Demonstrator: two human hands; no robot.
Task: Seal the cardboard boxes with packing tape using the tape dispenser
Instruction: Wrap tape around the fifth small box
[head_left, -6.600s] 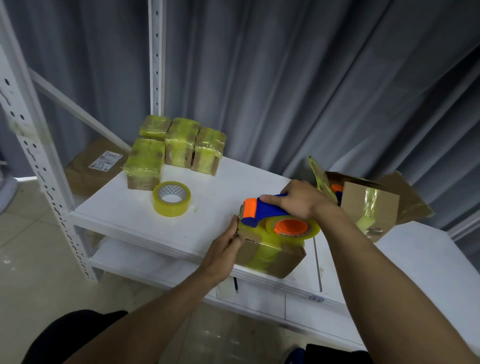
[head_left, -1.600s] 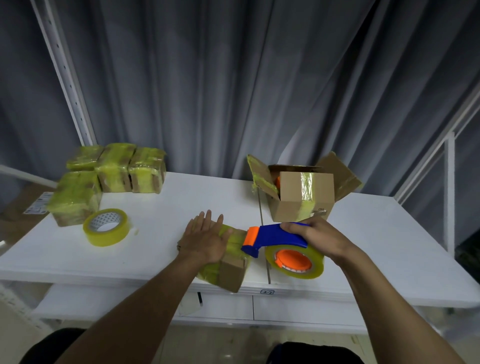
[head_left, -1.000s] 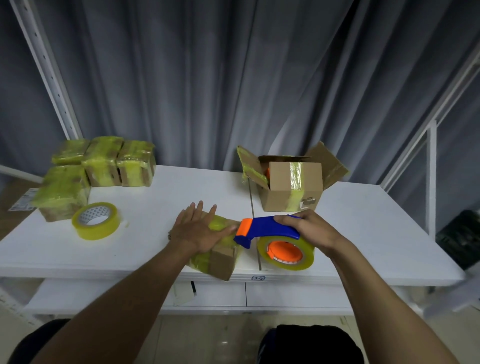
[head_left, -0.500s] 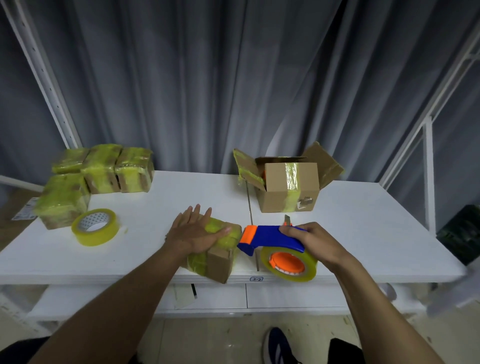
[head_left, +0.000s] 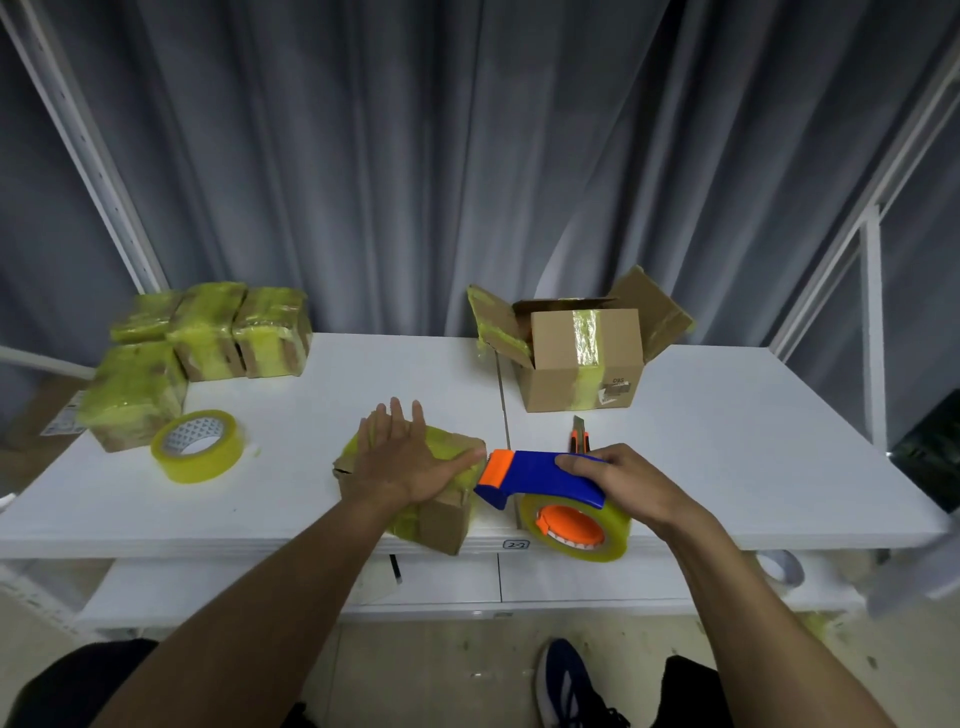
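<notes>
on the table (head_left: 291, 499), left hand (head_left: 400, 462) presses box (head_left: 441, 514), right hand (head_left: 618, 483) grips dispenser (head_left: 540, 478).

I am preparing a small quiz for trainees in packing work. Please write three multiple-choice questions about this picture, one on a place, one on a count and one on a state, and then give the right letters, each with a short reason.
1. Where does the loose tape roll lie?
A. Inside the open carton.
B. On the white table, left of the left hand.
C. On the floor.

2. How many taped boxes stand in the group at the far left?
A. Two.
B. Four.
C. Six.

3. What does the left hand do?
A. It presses flat on the small box.
B. It grips the dispenser.
C. It hangs free.

Answers:
1 B: the roll lies on the tabletop beside that group.
2 B: three stand in the back row and one in front.
3 A: its fingers lie straight on the box, while the right hand grips the tape dispenser.
</notes>
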